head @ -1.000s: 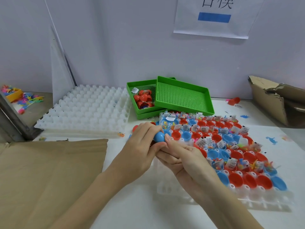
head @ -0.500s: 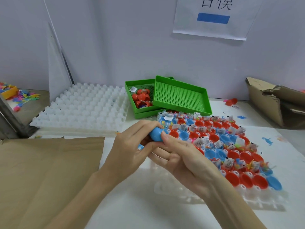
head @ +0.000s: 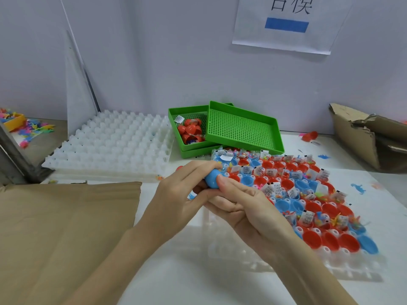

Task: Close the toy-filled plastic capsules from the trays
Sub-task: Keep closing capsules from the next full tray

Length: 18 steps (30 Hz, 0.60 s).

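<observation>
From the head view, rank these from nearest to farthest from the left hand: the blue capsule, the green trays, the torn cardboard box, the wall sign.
1. Blue capsule: pinched by the left hand itself, against the right hand.
2. Green trays: just beyond the hands, mid-table.
3. Torn cardboard box: far right edge of the table.
4. Wall sign: high on the back wall.

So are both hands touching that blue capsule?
Touching. The head view shows left hand fingers and right hand fingertips pressed against the blue capsule.
</observation>
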### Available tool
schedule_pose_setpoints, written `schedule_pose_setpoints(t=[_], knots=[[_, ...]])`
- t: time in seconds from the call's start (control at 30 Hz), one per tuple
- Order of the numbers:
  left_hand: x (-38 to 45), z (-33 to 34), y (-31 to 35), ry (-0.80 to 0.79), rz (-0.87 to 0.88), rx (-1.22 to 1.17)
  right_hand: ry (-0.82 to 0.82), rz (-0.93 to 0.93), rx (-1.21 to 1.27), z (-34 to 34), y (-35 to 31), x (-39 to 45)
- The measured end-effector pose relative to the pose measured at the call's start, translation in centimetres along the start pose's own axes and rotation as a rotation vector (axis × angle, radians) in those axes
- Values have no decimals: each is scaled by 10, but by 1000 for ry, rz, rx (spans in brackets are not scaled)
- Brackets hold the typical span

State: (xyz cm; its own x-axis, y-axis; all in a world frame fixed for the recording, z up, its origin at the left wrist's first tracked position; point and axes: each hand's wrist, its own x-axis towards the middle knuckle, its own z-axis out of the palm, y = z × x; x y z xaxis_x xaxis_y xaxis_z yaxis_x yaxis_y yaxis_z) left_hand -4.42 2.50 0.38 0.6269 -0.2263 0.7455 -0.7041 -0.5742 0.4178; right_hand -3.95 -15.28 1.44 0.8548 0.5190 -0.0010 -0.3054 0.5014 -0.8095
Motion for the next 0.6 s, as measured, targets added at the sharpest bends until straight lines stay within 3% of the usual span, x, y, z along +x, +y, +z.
schedule_pose_setpoints(t=[0.17, 0.27, 0.43, 0.6], knots=[[5, 1, 1, -238, -286, -444, 351, -501, -659, -2, 0, -3], [8, 1, 3, -120, -520, -686, 456, -767, -1118, -2, 7, -3], [7, 7, 8, 11, -671, -808, 480, -830, -1398, -6, 13, 2], [10, 3, 5, 13, -744, -1008, 370, -839, -1424, -8, 9, 3]])
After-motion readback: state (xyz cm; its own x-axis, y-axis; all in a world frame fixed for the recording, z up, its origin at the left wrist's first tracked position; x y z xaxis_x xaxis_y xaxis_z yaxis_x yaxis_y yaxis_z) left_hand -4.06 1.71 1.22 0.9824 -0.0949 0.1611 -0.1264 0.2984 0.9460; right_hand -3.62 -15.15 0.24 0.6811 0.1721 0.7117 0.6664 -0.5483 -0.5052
